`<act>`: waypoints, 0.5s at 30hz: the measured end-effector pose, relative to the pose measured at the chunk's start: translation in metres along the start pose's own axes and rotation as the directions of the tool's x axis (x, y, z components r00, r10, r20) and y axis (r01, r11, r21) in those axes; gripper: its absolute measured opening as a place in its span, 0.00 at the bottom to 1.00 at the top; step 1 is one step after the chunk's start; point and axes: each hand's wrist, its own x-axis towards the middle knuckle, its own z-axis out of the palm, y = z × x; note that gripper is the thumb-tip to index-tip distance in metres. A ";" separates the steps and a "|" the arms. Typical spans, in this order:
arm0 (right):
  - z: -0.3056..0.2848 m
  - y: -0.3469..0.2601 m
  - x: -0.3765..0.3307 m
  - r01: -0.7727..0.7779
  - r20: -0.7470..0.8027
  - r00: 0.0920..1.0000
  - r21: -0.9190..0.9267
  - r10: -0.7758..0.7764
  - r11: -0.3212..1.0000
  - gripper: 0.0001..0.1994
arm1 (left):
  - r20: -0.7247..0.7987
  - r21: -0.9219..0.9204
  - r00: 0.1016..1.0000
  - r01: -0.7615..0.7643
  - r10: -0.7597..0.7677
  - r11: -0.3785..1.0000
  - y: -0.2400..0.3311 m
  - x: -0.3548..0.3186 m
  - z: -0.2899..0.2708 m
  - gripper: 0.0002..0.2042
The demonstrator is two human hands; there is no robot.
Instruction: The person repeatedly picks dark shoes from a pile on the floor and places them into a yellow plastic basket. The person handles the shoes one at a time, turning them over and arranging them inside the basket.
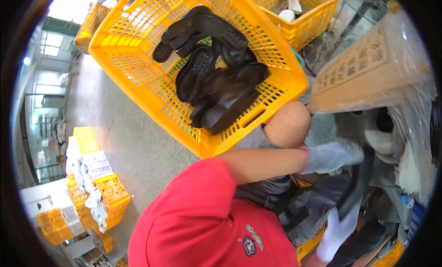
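Observation:
My left hand [332,157], in a pale grey knit glove, reaches across to a long black strip-like piece [358,182] and its fingertips close on the upper end. Motion smears both, so the piece's kind is unclear. Lower down, my right hand [340,234], in a white glove, has thumb and fingers spread apart beside the strip's lower end. A big yellow plastic basket [138,85] stands by my left knee. Inside it lies a heap of black shoe soles or clogs [212,78], some with holes.
A plastic-wrapped cardboard box [359,71] stands at the right, above a white rounded part [380,138]. Another yellow crate [301,30] holding pale pieces is behind the basket. Stacked yellow crates [110,189] with white cloth stand across the grey floor [110,110].

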 end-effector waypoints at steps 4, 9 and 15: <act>-0.028 0.134 -0.121 -0.111 -0.157 0.986 -0.322 0.063 0.940 0.33 | -0.524 0.328 0.804 0.497 -0.283 0.803 -0.076 -0.121 -0.125 0.18; -0.053 0.135 -0.123 -0.145 -0.005 0.987 -0.455 0.160 0.879 0.34 | -0.360 0.316 0.128 0.949 -0.924 0.009 -0.139 -0.209 -0.210 0.23; 0.016 0.029 -0.039 -0.016 0.160 0.987 0.183 -0.014 0.983 0.42 | -0.093 0.444 0.854 0.496 -0.512 0.746 -0.011 -0.151 -0.170 0.07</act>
